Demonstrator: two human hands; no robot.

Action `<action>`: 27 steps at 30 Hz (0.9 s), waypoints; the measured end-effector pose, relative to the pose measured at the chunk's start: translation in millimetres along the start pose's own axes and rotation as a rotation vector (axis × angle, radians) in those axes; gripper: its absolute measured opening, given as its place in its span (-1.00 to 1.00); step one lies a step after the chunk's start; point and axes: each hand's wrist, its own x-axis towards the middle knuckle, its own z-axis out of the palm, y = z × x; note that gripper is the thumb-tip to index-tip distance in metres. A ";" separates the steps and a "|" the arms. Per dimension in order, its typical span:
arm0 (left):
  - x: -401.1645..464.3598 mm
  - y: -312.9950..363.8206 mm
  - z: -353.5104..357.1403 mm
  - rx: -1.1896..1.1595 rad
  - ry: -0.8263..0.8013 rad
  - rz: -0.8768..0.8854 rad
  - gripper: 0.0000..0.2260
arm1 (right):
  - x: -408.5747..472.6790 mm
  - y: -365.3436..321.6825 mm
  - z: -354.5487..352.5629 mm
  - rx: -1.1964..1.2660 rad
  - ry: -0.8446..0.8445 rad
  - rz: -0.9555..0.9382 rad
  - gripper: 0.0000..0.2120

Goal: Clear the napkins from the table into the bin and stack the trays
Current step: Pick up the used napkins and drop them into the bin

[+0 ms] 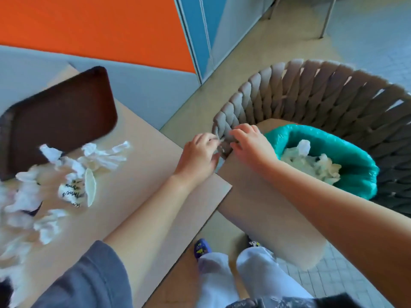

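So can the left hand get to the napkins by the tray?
Probably yes. The left hand is at the table's corner, and only bare tabletop lies between it and the napkins beside the tray.

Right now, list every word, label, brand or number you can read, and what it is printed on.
Nothing reads cleanly.
Printed napkin on the table: dark script lettering, too blurred and crumpled to read.
Shoe: a yellow mark on blue, too small to tell whether it is lettering.
Brown tray, bin with its teal liner, other napkins: no text visible.
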 end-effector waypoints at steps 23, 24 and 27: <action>-158.8 -254.1 -99.0 0.062 0.261 -0.549 -0.75 | 85.3 -276.1 160.1 -0.057 -0.327 -0.362 -0.54; -157.5 -259.2 -99.5 0.060 0.249 -0.554 -0.76 | 89.0 -278.8 166.0 -0.076 -0.343 -0.352 -0.52; -151.4 -268.6 -97.4 0.077 0.225 -0.530 -0.69 | 95.4 -279.6 178.3 -0.117 -0.338 -0.319 -0.54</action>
